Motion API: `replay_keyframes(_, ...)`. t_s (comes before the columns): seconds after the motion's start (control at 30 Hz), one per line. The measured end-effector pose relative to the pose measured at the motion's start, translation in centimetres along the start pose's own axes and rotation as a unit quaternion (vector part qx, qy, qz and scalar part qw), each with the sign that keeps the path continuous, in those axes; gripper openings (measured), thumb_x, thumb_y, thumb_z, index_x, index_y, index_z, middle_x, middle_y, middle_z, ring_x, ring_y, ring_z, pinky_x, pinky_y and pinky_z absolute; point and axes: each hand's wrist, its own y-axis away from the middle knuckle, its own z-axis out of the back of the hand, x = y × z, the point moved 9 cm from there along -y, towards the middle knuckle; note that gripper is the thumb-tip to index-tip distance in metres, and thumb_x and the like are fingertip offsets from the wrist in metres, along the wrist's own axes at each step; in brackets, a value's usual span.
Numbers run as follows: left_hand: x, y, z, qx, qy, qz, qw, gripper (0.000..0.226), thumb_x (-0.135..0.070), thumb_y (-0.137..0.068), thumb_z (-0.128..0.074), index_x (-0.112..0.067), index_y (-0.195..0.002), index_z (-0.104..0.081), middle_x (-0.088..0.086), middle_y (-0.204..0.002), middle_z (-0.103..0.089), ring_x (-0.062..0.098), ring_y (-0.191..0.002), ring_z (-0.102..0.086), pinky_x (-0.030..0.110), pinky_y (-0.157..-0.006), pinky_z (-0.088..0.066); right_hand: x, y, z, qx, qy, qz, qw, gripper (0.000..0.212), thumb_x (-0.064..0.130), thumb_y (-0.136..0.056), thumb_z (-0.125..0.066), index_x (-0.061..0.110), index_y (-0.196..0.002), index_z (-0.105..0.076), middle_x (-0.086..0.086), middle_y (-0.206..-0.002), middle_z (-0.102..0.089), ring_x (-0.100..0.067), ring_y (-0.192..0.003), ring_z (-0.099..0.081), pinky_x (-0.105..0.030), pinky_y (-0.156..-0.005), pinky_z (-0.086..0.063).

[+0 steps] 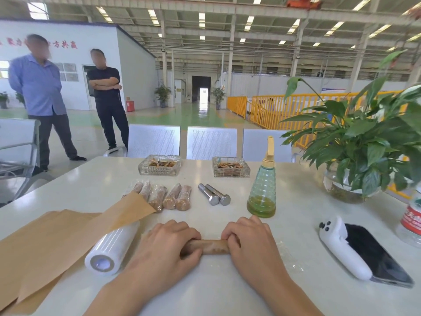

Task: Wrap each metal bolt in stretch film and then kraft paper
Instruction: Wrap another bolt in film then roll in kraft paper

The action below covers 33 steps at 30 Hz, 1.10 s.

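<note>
A bolt rolled in kraft paper (213, 246) lies across the white table near me. My left hand (168, 244) grips its left end and my right hand (249, 238) grips its right end, fingers curled over it. Two bare metal bolts (215, 194) lie side by side farther back. Left of them sits a row of several wrapped bolts (169, 196). A roll of stretch film (111, 248) lies to my left, resting on a stack of kraft paper sheets (45, 242).
A green spray bottle (262, 190) stands behind my right hand. Two glass ashtrays (159, 165) (230, 167) sit at the back. A phone with a white controller (362, 249) lies right, near a potted plant (364, 151) and a water bottle (412, 222). Two people stand far left.
</note>
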Motion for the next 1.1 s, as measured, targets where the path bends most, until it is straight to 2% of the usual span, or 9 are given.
replay_keyframes(0.13, 0.2, 0.1, 0.1, 0.006, 0.008, 0.001, 1.0, 0.034, -0.054, -0.083, -0.048, -0.043, -0.112, -0.065, -0.025, -0.097, -0.056, -0.001, -0.098, -0.045, 0.024, -0.09, -0.039, -0.1, 0.1, 0.1, 0.0, -0.012, -0.006, 1.0, 0.024, 0.024, -0.097, -0.046, 0.035, -0.091, -0.066, 0.015, -0.088, -0.057, -0.008, -0.095, -0.043, -0.031, -0.091, -0.036)
replay_keyframes(0.43, 0.0, 0.2, -0.6, 0.038, -0.028, -0.013, 0.999, 0.028, -0.052, -0.1, -0.043, -0.042, -0.122, -0.055, -0.024, -0.114, -0.05, 0.004, -0.106, -0.042, 0.028, -0.095, -0.035, 0.0, 0.1, 0.2, -0.001, -0.023, -0.002, 1.0, 0.024, 0.022, -0.097, -0.047, 0.034, -0.091, -0.066, 0.015, -0.087, -0.058, -0.01, -0.095, -0.044, -0.034, -0.094, -0.037)
replay_keyframes(0.57, -0.7, 0.2, -0.2, 0.022, -0.048, -0.023, 0.998, 0.022, -0.047, -0.102, -0.039, -0.038, -0.118, -0.052, -0.02, -0.112, -0.05, 0.008, -0.107, -0.045, 0.03, -0.095, -0.036, -0.8, 0.3, 2.4, -0.109, -0.108, -0.034, 0.988, 0.024, 0.014, -0.096, -0.053, 0.032, -0.095, -0.068, 0.017, -0.09, -0.06, -0.007, -0.093, -0.052, -0.027, -0.087, -0.041)
replay_keyframes(0.67, -0.9, 0.6, 0.6, -0.008, -0.052, -0.018, 0.998, 0.02, -0.043, -0.103, -0.041, -0.034, -0.114, -0.053, -0.016, -0.108, -0.051, 0.012, -0.102, -0.047, 0.033, -0.093, -0.037, -2.8, 1.1, 4.4, -0.211, -0.203, -0.098, 0.951, 0.025, 0.01, -0.094, -0.057, 0.032, -0.094, -0.069, 0.017, -0.086, -0.065, -0.006, -0.081, -0.058, -0.02, -0.073, -0.043)
replay_keyframes(0.77, -1.1, 0.8, 1.4, -0.038, -0.061, -0.005, 0.997, 0.017, -0.04, -0.102, -0.046, -0.032, -0.114, -0.056, -0.014, -0.106, -0.053, 0.014, -0.099, -0.05, 0.034, -0.091, -0.038, -4.5, 2.1, 5.5, -0.279, -0.276, -0.148, 0.908, 0.022, 0.013, -0.096, -0.056, 0.032, -0.094, -0.067, 0.019, -0.074, -0.063, -0.005, -0.07, -0.059, -0.016, -0.063, -0.041)
replay_keyframes(0.83, -1.1, 0.8, 1.9, -0.062, -0.051, 0.006, 0.997, 0.015, -0.037, -0.101, -0.049, -0.03, -0.111, -0.058, -0.013, -0.104, -0.054, 0.015, -0.096, -0.054, 0.035, -0.088, -0.04, -5.7, 2.7, 5.8, -0.303, -0.317, -0.186, 0.879, 0.017, 0.021, -0.099, -0.053, 0.031, -0.091, -0.063, 0.021, -0.071, -0.062, -0.004, -0.061, -0.056, -0.018, -0.058, -0.04)
replay_keyframes(0.9, -1.2, 0.8, 2.5, -0.086, -0.044, 0.011, 0.995, 0.014, -0.035, -0.101, -0.049, -0.029, -0.109, -0.058, -0.013, -0.102, -0.054, 0.015, -0.091, -0.055, 0.034, -0.084, -0.04, -6.1, 2.6, 5.2, -0.273, -0.34, -0.205, 0.876, 0.024, 0.038, -0.099, -0.05, 0.026, -0.082, -0.061, 0.016, -0.071, -0.064, -0.006, -0.058, -0.053, -0.022, -0.057, -0.041)
replay_keyframes(1.0, -1.4, 0.9, 3.3, -0.121, -0.034, 0.012, 0.992, 0.024, -0.042, -0.101, -0.039, -0.028, -0.107, -0.058, -0.012, -0.099, -0.054, 0.014, -0.082, -0.051, 0.03, -0.074, -0.036, -4.5, 1.8, 3.6, -0.176, -0.335, -0.177, 0.909, 0.059, 0.069, -0.09, -0.036, 0.019, -0.071, -0.062, 0.005, -0.065, -0.065, -0.007, -0.058, -0.056, -0.014, -0.055, -0.041)
replay_keyframes(1.1, -1.6, 1.0, 3.9, -0.141, -0.018, 0.01, 0.99, 0.03, -0.045, -0.099, -0.035, -0.027, -0.106, -0.058, -0.012, -0.097, -0.053, 0.013, -0.078, -0.051, 0.029, -0.067, -0.035, -2.0, 1.1, 2.6, -0.109, -0.329, -0.112, 0.931, 0.067, 0.077, -0.088, -0.033, 0.023, -0.075, -0.07, 0.003, -0.06, -0.065, -0.003, -0.054, -0.057, -0.013, -0.056, -0.041)
